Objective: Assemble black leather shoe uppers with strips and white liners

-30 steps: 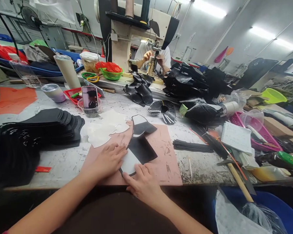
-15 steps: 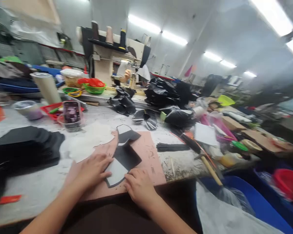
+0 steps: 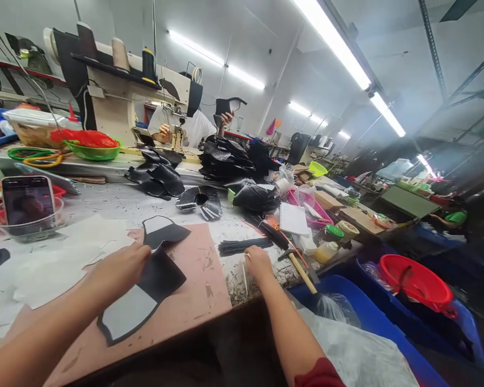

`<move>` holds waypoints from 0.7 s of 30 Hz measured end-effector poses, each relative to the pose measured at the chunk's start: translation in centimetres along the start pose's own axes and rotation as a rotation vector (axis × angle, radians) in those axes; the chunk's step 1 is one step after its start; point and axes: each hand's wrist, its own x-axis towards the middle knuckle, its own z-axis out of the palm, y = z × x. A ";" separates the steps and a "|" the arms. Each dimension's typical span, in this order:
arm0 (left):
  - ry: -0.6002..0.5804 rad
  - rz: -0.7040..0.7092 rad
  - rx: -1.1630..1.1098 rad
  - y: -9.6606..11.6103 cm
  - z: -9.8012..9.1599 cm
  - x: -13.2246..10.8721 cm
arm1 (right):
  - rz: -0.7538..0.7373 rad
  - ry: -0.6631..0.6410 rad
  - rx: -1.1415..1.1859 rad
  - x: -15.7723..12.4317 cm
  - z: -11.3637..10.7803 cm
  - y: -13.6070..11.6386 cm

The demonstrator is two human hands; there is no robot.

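Bunched fingers of left hand [image 3: 125, 264] meet left edge of 1 black-and-white piece [image 3: 165, 275]; whether pinched, cannot tell. Piece lies on pink mat [image 3: 204, 260] at front edge of desk [image 3: 108, 200]. Right hand [image 3: 260, 264], fingers curled nearly closed, at top of 1 white stick [image 3: 245, 280] off mat's right edge; hold unclear. Black strips [image 3: 242, 246] just beyond.

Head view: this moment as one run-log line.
left hand: at edge of black piece | right hand: at stick | black piece: on pink mat
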 end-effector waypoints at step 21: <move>-0.078 0.650 0.180 16.3 11.0 11.0 | -0.129 -0.286 0.167 9.2 0.4 2.6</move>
